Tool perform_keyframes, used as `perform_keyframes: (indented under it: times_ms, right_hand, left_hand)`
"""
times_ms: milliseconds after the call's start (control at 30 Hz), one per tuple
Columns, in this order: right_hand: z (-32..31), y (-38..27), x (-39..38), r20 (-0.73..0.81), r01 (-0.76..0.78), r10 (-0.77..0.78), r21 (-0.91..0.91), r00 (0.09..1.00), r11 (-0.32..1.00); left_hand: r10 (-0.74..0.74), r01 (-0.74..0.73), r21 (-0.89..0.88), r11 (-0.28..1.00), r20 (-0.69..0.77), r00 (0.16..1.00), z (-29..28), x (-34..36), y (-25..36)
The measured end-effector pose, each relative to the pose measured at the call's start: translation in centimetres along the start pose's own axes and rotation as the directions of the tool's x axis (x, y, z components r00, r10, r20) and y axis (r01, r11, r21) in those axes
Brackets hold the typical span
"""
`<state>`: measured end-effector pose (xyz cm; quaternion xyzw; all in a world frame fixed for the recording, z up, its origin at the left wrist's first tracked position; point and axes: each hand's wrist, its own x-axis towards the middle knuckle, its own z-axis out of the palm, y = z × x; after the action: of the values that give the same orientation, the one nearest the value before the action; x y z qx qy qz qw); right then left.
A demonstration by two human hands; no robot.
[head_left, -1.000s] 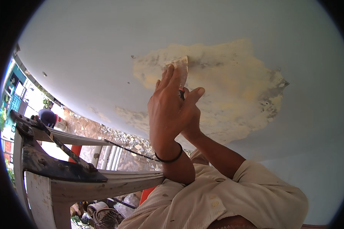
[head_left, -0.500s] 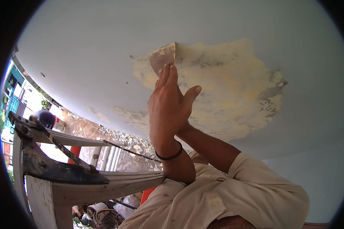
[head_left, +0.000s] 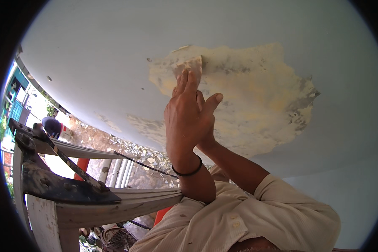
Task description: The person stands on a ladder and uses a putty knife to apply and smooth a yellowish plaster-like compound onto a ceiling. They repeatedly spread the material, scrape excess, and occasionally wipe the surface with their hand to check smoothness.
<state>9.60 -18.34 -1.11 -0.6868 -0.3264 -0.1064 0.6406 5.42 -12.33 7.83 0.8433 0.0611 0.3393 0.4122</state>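
A broad scraper point(head_left: 192, 63) with a blade smeared in filler lies against the pale ceiling, on a rough cream patch point(head_left: 248, 88) mottled with grey. My left hand point(head_left: 185, 113), with a black band at the wrist, presses its outstretched fingers on the blade, thumb spread to the right. Behind it, mostly hidden, my right hand point(head_left: 207, 136) closes round the scraper's lower part; one finger shows past the left hand. The handle is out of sight. Just beyond the blade's far edge, a thin ridge point(head_left: 180, 48) marks the patch's border.
A worn ladder point(head_left: 126, 206) with a dark metal hinge point(head_left: 63, 185) stands close at my left. Far below are a littered floor point(head_left: 143, 157), a person bending point(head_left: 51, 127) beside a red-and-white bucket point(head_left: 65, 132), and a heap of mixed items point(head_left: 117, 235).
The scraper blade has slid a short way toward me and right, down the patch, leaving the thin ridge at its former spot. Both hands have shifted with it, and more of my right hand shows.
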Motion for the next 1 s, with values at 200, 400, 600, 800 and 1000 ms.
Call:
perform_keyframes:
  times_ms: [200, 400, 600, 800, 1000]
  right_hand:
    - [1.7, -1.8, 9.0, 0.226, -0.163, 0.097, 0.293, 0.969, 0.942]
    - [2.1, 2.2, 0.4, -0.057, 0.119, -0.120, -0.017, 0.991, 0.993]
    - [1.2, 0.7, 3.7, 0.115, -0.081, 0.059, 0.203, 0.992, 0.976]
    - [0.8, 0.9, 0.4, 0.015, -0.004, 0.004, -0.026, 1.000, 1.000]
    - [2.0, 0.2, 1.5, 0.051, -0.023, 0.022, 0.013, 0.998, 1.000]
  left_hand:
    - [0.104, -0.112, -0.017, 0.994, -0.261, 0.960, -1.4, 0.3, 0.8]
    - [-0.197, 0.179, -0.122, 0.976, -0.155, 0.968, -2.6, 0.7, 0.3]
    - [-0.019, 0.020, 0.000, 1.000, -0.085, 0.996, -1.2, 0.4, -2.0]
    - [-0.134, 0.133, -0.058, 0.989, -0.021, 0.991, -1.9, 0.3, -1.1]
    - [-0.066, 0.064, -0.022, 0.998, -0.088, 0.994, -1.0, 0.5, -1.9]
